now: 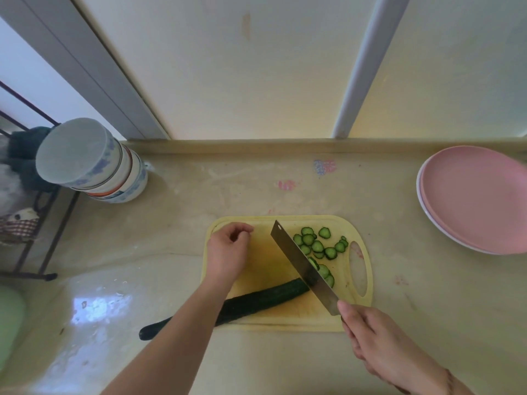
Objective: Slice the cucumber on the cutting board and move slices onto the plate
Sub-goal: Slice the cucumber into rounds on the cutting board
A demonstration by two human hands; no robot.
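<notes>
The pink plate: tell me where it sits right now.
In the head view the pink plate sits at the far right of the counter, stacked on another plate, up and right of the yellow cutting board, with no slices on it.

I have one view only, from the camera worn on the person's head, so no second view overlaps with it. It looks forward and steeply down onto the beige stone table (199,195), near enough that both forearms enter from the bottom edge. The pale yellow plastic cutting board (256,269) sits just below the middle of my picture. The wide lens bends straight lines: the cream wall (242,67) fills the top half, a stack of white-and-blue ceramic bowls (94,163) leans at the left edge, and round pink plates (473,201) are cut off at the right edge.
</notes>
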